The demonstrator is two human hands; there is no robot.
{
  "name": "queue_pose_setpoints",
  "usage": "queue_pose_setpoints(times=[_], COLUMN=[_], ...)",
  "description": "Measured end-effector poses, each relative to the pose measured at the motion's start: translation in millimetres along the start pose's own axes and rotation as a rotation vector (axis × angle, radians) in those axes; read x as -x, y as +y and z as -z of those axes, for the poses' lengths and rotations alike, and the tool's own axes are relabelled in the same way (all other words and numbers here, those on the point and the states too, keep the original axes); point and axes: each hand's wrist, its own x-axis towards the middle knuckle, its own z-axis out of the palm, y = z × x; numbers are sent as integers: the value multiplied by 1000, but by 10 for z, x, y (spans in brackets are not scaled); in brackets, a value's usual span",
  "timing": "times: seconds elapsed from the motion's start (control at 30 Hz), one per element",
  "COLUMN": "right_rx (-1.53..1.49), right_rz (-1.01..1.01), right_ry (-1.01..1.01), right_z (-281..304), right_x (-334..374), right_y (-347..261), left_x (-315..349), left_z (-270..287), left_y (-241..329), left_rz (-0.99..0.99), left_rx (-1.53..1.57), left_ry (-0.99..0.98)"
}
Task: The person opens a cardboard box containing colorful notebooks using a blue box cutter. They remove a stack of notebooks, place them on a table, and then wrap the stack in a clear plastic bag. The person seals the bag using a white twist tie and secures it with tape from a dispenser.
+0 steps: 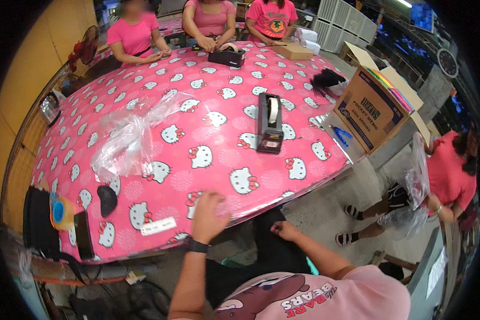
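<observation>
My left hand point(210, 215) rests palm down at the near edge of the table point(184, 178), a dark band round its wrist. Its fingers are stretched out, somewhat blurred, and hold nothing I can see. Over my lap, off the table edge, my right hand point(287, 231) is curled closed, with nothing showing in it. Left of my left hand lie a white printed label strip point(158, 226) and a black computer mouse point(107, 200). A black tape dispenser point(270, 124) with a roll of clear tape stands farther in. Crumpled clear plastic point(124, 146) spreads over the left side.
Tape rolls point(62, 214), a dark phone point(84, 236) and a black bag point(41, 226) sit at the left edge. An opened cardboard box point(369, 111) and blue pens point(341, 135) are at the right. Several people in pink stand around; one at the right holds clear plastic point(417, 176).
</observation>
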Motion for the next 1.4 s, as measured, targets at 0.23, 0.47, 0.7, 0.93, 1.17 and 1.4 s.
queue_pose_setpoints(times=[0.23,0.47,0.7,0.93,1.17,1.4], right_rx=[-684,-881,-828,-856,-732,-859], right_rz=[-17,75,61,71,92,388], right_ry=[21,325,322,307,307,543], right_z=[255,-23,-1,-81,-40,1540], right_x=[331,642,709,839,818,635], right_y=[284,784,992,1024,1133,346], left_x=[32,18,14,43,-16,-56], left_z=[-136,-248,-274,-287,-309,-372], left_y=[3,12,52,9,48,54], left_rz=[129,64,78,53,93,127], left_rx=[-104,-259,-307,-362,-311,-372], left_ry=[129,164,143,145,151,148])
